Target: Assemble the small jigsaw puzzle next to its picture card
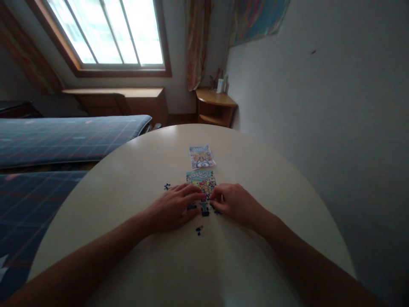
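A partly assembled jigsaw puzzle [202,177] with colourful cartoon figures and lettering lies flat on the round table. My left hand [174,204] rests over its lower left side, fingers stretched out and fingertips on the pieces. At the lower right edge, my right hand [234,202] pinches thumb and forefinger together on what looks like a small jigsaw piece, mostly hidden by the fingers. Dark pieces [205,212] show between the two hands. Just beyond the puzzle is a printed picture sheet [201,157] of similar design.
Small loose pieces [200,230] lie on the near side of the puzzle, and another loose piece [167,186] is left of it. The pale round table [271,179] stands beside a white wall. A bed with a plaid cover [64,138] is at the left.
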Available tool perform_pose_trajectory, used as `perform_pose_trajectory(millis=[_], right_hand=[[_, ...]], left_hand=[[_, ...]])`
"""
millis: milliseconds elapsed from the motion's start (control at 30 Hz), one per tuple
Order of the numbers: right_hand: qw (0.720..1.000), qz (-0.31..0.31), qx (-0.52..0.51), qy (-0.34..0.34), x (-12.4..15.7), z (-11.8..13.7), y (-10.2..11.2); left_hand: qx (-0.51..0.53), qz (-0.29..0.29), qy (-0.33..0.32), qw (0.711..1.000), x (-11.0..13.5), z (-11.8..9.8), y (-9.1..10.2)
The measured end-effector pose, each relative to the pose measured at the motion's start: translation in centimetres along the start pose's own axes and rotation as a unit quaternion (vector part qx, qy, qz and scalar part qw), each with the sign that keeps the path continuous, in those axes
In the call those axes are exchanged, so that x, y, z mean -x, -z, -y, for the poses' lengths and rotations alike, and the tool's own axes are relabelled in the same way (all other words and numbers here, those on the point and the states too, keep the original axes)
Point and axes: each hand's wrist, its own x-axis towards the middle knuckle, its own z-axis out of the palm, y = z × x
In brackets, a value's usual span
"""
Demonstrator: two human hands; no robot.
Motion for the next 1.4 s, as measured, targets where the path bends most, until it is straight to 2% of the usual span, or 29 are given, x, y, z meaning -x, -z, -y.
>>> perform_pose_trajectory(millis=[100, 133, 233, 300, 433, 767, 1100, 1400], right_hand=[[1.0, 0.0, 0.0, -0.002, 0.0, 0.0, 0.0], [1.0, 0.001, 0.001, -0.003, 0.0, 0.1, 0.0], [1.0, -0.001, 0.006, 0.003, 0.0, 0.0, -0.1], [1.0, -0.005, 0.009, 0.012, 0.0, 0.0, -0.1], [1.0, -0.006, 0.002, 0.013, -0.1, -0.2, 0.0], [1.0, -0.024, -0.018, 0.009, -0.1, -0.1, 0.2], [0.999, -0.04, -0.019, 0.007, -0.1, -0.4, 0.4], [0.999, -0.046, -0.017, 0.022, -0.3, -0.6, 0.2]], left_hand=[[-0.039, -0.093, 0.1, 0.99, 0.5, 2.0, 1.4], [-0.057, -0.096, 0.146, 0.983, 0.8, 2.7, 2.0], [-0.07, -0.035, 0.249, 0.965, 1.9, 4.7, 3.4], [-0.055, 0.017, 0.277, 0.959, 2.5, 5.5, 3.9], [-0.027, 0.068, 0.275, 0.959, 3.0, 6.0, 4.0], [0.0, 0.073, 0.268, 0.961, 2.6, 5.8, 3.1], [0.013, 0.101, 0.284, 0.954, 3.9, 6.3, 4.6], [0.021, 0.128, 0.304, 0.944, 3.2, 6.0, 4.7]])
